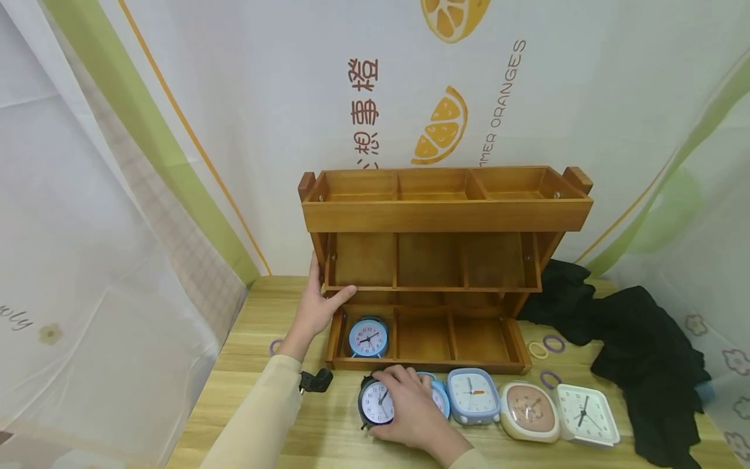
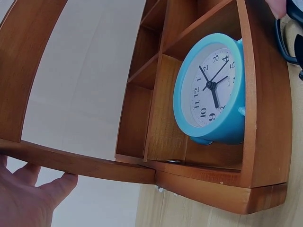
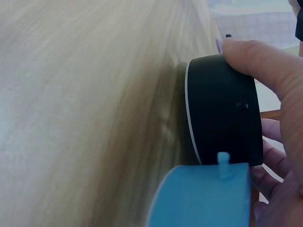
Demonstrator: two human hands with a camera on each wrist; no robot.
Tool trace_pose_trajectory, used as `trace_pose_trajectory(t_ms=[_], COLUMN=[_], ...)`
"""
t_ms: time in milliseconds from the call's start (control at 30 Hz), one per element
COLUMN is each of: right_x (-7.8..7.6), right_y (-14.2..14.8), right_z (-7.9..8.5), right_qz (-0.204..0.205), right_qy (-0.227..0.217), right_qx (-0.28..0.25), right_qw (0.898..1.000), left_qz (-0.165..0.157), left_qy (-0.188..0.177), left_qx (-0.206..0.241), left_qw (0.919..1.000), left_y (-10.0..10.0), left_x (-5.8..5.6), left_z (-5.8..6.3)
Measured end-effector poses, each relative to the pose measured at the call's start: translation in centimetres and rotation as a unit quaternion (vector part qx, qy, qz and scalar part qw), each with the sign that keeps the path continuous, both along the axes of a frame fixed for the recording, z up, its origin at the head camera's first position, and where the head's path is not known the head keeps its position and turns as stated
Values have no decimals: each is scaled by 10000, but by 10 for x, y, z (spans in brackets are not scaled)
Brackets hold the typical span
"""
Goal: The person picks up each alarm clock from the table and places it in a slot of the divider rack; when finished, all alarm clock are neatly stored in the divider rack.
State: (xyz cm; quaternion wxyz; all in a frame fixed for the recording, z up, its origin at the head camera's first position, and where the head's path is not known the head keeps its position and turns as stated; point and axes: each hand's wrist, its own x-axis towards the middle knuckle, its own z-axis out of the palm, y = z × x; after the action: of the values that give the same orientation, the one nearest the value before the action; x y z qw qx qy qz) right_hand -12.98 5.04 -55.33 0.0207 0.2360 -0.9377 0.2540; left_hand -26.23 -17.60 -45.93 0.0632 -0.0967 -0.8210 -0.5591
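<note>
Right fingers (image 3: pixel 251 54) grip black clock (image 3: pixel 222 109) | left fingers (image 2: pixel 61 187) wide against box (image 1: pixel 445 216) | risk: lifting could topple blue clock (image 3: pixel 203 196) close beside

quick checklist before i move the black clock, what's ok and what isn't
1. Right hand holding the black clock: ok, fingers and thumb are around it.
2. Left hand on the wooden box: ok, it touches the left side.
3. Room in the bottom tray: ok, the middle and right compartments hold no clock.
4. Left compartment available: not ok, a round blue clock sits there.
5. Black clock apart from the blue clock beside it on the table: cannot tell, they overlap in the right wrist view.
</note>
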Motion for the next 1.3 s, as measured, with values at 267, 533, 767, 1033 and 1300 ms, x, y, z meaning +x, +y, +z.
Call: trace_pose_trajectory(t_ms=[267,533,767,1033,1300], right_x=[-1,-3,-6,-13,-28], right_y=[2,7,11,19,27], right_z=[9,24,33,39,50], right_qz=[213,361,437,419,280], right_qy=[-209,-404,-580,-398,-402], right_qx=[-247,-444,-543,-608,-881], right_qw=[9992,9975,9959,9965,9949], left_qz=[12,25,38,6,-17], left_qy=[-4,-89,-105,-14,-20], left_qx=[58,-23,-13,0,150], left_qw=[10000,10000,9999,10000,9999], left_y=[-1,0,0,0,0], left_x=[-1,0,-1,-1,0], left_z=[-1,0,-1,-1,-2])
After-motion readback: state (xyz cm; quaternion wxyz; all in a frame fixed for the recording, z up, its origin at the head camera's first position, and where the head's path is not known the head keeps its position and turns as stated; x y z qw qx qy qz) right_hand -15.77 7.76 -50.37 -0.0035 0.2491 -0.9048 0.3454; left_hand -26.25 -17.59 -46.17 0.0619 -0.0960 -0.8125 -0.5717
